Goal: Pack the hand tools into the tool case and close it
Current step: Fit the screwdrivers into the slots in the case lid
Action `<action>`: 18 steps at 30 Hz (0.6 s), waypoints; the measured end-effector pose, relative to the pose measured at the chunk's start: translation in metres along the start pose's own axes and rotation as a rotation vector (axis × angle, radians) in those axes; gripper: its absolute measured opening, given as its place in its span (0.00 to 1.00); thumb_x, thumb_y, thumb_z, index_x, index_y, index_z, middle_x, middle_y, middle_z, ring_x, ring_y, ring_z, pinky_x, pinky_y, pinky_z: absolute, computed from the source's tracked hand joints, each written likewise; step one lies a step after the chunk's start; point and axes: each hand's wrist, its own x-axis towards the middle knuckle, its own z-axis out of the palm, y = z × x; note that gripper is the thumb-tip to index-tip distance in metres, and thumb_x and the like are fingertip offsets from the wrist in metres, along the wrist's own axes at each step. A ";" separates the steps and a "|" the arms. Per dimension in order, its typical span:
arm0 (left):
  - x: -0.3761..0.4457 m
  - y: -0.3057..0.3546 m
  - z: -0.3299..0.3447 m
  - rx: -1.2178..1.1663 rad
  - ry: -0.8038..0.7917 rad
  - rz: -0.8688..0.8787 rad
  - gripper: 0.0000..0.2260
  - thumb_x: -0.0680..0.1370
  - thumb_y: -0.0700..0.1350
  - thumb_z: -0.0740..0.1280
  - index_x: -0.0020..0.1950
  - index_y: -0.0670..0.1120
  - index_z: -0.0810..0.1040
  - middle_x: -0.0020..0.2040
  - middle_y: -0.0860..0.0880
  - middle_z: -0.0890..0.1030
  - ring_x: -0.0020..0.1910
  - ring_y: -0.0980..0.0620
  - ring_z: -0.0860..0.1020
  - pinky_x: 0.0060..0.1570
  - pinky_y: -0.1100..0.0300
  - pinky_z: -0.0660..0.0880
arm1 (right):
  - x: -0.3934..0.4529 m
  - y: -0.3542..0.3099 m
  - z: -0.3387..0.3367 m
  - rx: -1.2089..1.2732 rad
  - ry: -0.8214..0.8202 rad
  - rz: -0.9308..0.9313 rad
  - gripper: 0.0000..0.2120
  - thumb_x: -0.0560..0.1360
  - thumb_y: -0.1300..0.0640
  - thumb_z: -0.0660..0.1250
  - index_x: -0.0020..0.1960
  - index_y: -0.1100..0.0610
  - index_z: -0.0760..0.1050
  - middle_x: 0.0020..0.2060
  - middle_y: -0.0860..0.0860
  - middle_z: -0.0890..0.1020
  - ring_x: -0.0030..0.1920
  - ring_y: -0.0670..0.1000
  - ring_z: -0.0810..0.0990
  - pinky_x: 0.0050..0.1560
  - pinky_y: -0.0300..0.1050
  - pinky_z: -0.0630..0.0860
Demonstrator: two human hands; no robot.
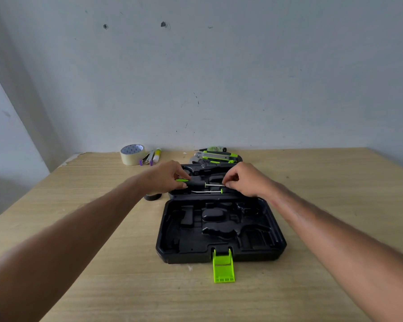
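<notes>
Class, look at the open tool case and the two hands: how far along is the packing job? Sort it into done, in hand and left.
Done: the tool case lies open, and a slim screwdriver already sits in its far half. In hand: the left hand and right hand together hold a black-and-green screwdriver over that half. Left: the pile of green tools behind the case, the empty near half, and closing the green latch.

Two bare forearms, no sleeves, bare hands (165,176) without rings or gloves
</notes>
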 end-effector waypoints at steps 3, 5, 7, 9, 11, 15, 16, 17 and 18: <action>0.000 0.005 0.005 0.031 0.018 -0.014 0.14 0.74 0.45 0.76 0.60 0.51 0.85 0.47 0.57 0.78 0.46 0.60 0.77 0.51 0.59 0.75 | -0.002 -0.001 0.001 0.028 0.039 -0.001 0.06 0.77 0.60 0.73 0.49 0.51 0.87 0.47 0.48 0.87 0.49 0.48 0.83 0.54 0.46 0.79; -0.002 0.009 0.005 0.018 0.053 -0.026 0.13 0.72 0.44 0.78 0.56 0.50 0.87 0.43 0.60 0.79 0.43 0.62 0.78 0.44 0.63 0.74 | -0.003 -0.001 0.002 0.015 0.037 0.001 0.07 0.77 0.61 0.72 0.50 0.51 0.87 0.48 0.48 0.87 0.50 0.49 0.84 0.54 0.46 0.79; -0.004 0.009 0.004 -0.025 0.071 -0.057 0.09 0.71 0.46 0.79 0.51 0.52 0.87 0.42 0.61 0.81 0.42 0.64 0.79 0.39 0.67 0.71 | -0.007 -0.003 0.003 -0.009 0.027 0.004 0.11 0.79 0.62 0.68 0.51 0.51 0.87 0.51 0.49 0.87 0.49 0.51 0.85 0.54 0.47 0.80; -0.005 0.006 0.005 -0.080 0.106 -0.077 0.05 0.73 0.52 0.76 0.48 0.54 0.87 0.42 0.60 0.82 0.43 0.63 0.79 0.39 0.66 0.71 | -0.012 -0.006 0.005 -0.033 0.020 -0.010 0.15 0.79 0.63 0.62 0.54 0.52 0.86 0.56 0.49 0.86 0.52 0.53 0.85 0.56 0.49 0.81; -0.006 0.002 0.008 -0.113 0.144 -0.106 0.07 0.74 0.56 0.74 0.48 0.54 0.86 0.44 0.58 0.82 0.44 0.59 0.79 0.41 0.62 0.71 | -0.016 -0.009 0.006 -0.091 0.007 -0.047 0.19 0.80 0.65 0.58 0.59 0.55 0.84 0.61 0.50 0.82 0.63 0.52 0.78 0.63 0.45 0.74; -0.006 -0.005 0.012 -0.218 0.144 -0.244 0.16 0.73 0.56 0.77 0.56 0.51 0.81 0.50 0.53 0.79 0.47 0.56 0.77 0.41 0.62 0.70 | -0.022 -0.008 0.012 -0.165 0.013 -0.107 0.20 0.81 0.66 0.56 0.65 0.57 0.81 0.58 0.47 0.76 0.65 0.51 0.70 0.69 0.49 0.69; -0.005 -0.007 0.013 -0.241 0.141 -0.269 0.18 0.72 0.57 0.77 0.56 0.51 0.80 0.51 0.52 0.79 0.49 0.54 0.78 0.43 0.61 0.70 | -0.022 -0.006 0.013 -0.177 0.017 -0.109 0.20 0.81 0.66 0.56 0.66 0.56 0.81 0.55 0.47 0.75 0.62 0.51 0.71 0.68 0.50 0.69; -0.004 -0.007 0.012 -0.269 0.136 -0.299 0.20 0.71 0.57 0.78 0.58 0.51 0.80 0.52 0.51 0.78 0.52 0.52 0.78 0.45 0.59 0.71 | -0.023 -0.005 0.013 -0.195 0.013 -0.110 0.21 0.81 0.66 0.56 0.67 0.56 0.80 0.54 0.47 0.74 0.60 0.51 0.70 0.67 0.51 0.70; -0.002 -0.008 0.012 -0.305 0.129 -0.344 0.23 0.70 0.57 0.79 0.59 0.50 0.79 0.54 0.50 0.78 0.54 0.49 0.77 0.48 0.57 0.71 | -0.023 -0.004 0.014 -0.219 0.004 -0.114 0.22 0.81 0.67 0.55 0.69 0.55 0.79 0.53 0.46 0.74 0.59 0.51 0.69 0.65 0.51 0.70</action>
